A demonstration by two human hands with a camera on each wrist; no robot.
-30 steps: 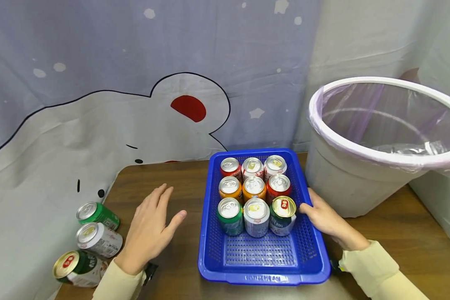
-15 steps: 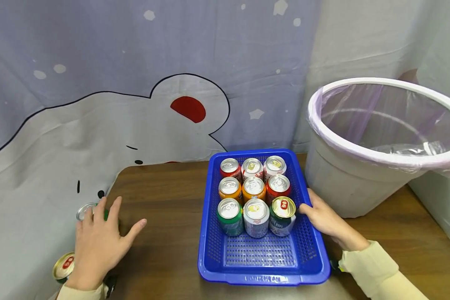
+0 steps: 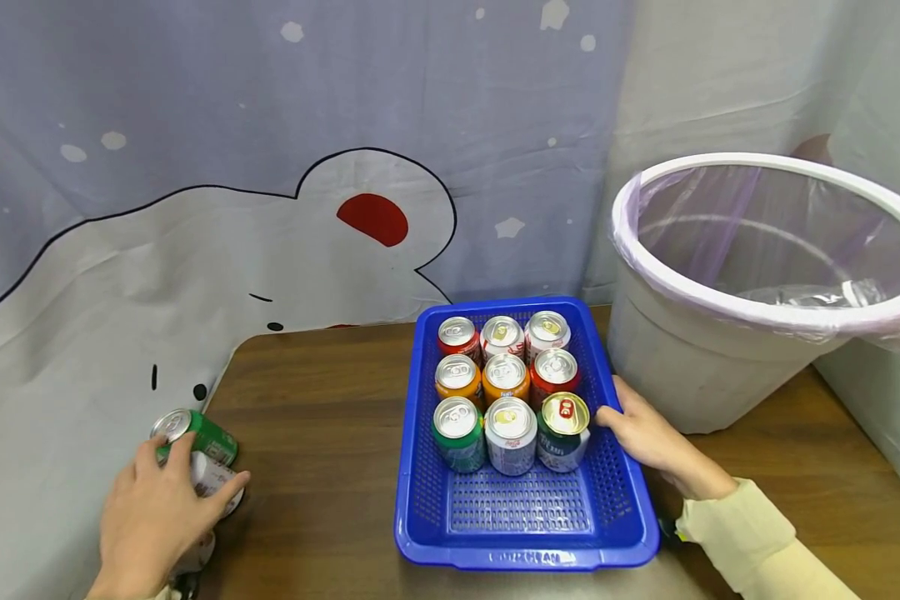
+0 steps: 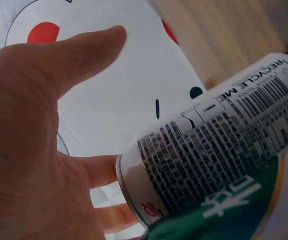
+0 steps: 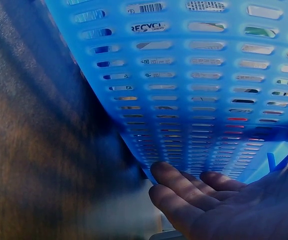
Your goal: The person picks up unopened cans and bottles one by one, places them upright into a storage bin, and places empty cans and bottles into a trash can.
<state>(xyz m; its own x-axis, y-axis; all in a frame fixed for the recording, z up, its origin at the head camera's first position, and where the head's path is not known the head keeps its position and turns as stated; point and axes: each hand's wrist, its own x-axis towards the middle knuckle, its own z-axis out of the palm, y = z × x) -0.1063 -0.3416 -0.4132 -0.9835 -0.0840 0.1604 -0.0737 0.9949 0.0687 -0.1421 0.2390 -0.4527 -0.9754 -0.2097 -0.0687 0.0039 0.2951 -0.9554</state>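
Note:
My left hand (image 3: 153, 512) reaches over several drink cans at the table's left edge, fingers spread and thumb apart. Beneath it lies a white can (image 3: 217, 483), partly hidden; in the left wrist view two fingers reach behind the end of this white can (image 4: 209, 145), with a dark green can (image 4: 219, 210) alongside. A green can (image 3: 213, 437) leans just beyond the fingertips. My right hand (image 3: 648, 425) grips the right rim of a blue plastic basket (image 3: 528, 557), thumb over the edge. From the right wrist view, its fingers (image 5: 179, 200) lie under the slotted basket.
Inside the basket, rows of upright cans such as an orange can (image 3: 506, 383) fill the back and middle. A large grey bin (image 3: 675, 350) with a purple liner stands at the right. A patterned curtain (image 3: 270, 233) hangs behind the wooden table (image 3: 315, 417).
My left hand has moved left and down, from beside the basket to over the cans at the table's left edge. The right hand keeps its grip on the basket.

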